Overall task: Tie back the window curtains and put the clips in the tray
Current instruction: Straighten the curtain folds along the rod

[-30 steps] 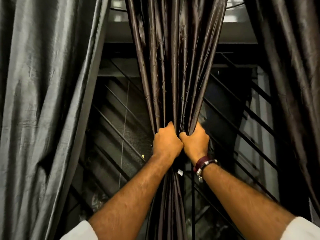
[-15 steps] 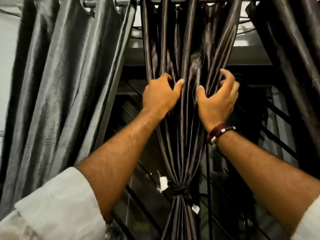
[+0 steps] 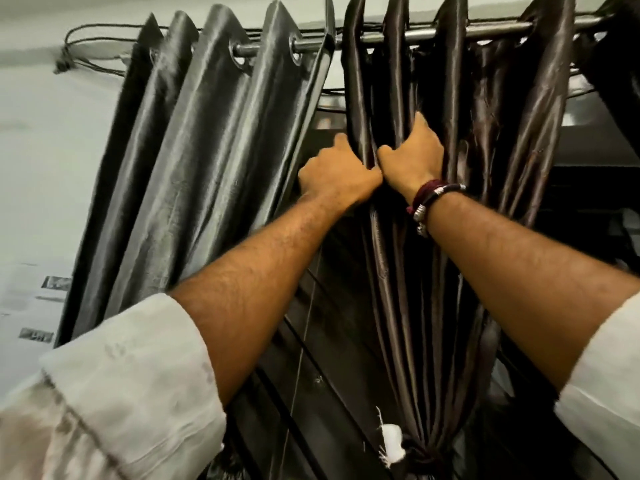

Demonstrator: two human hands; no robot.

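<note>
Both hands are up high on the brown curtain, just below the rod. The left hand is curled round a fold at the curtain's left edge; the right hand, touching it knuckle to knuckle, digs its fingers into the next pleats and grips them. Lower down, the curtain is already cinched into a knot, a white tag just beside it. This satin-like cloth looks light, soft and slippery (note the sheen on every ridge), so it should slide easily and bunch into long tubular folds; best taken by a whole fistful of pleats, not a single edge. The grey curtain to the left hangs loose from metal eyelets, glossier and seemingly stiffer. No clips or tray in view.
</note>
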